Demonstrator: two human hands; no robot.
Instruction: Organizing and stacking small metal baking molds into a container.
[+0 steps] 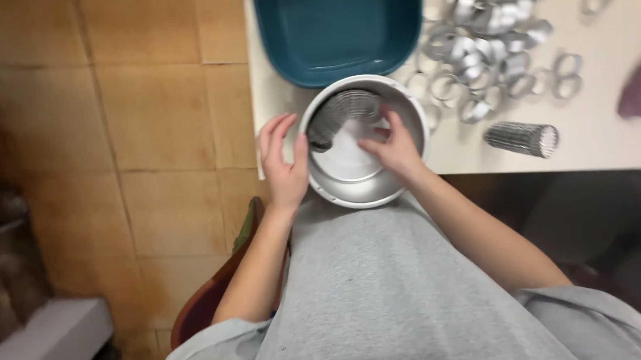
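A round metal bowl (364, 144) is being steadied at the near edge of a pale table (603, 138), partly overhanging the lap of a seated person in grey clothing (381, 284). The left hand (284, 163) is being pressed against the bowl's outer left wall, fingers spread and loosely curved, not closed around anything. The right hand (396, 147) is being reached down inside the bowl, its fingers bent over a curved stack of ridged metal cups (343, 114) lying along the bowl's far inner wall; whether the fingers are clamped on the stack cannot be told. The two hands are being held apart, with the bowl's left wall between them. Just beyond the hands, a dark teal plastic tub (337, 34) is being touched by the bowl's far rim. Beyond and to the right of the right hand, loose metal rings (482, 43) are lying scattered in a heap. To the right of the right hand, another stack of ridged cups (521, 137) is lying on its side.
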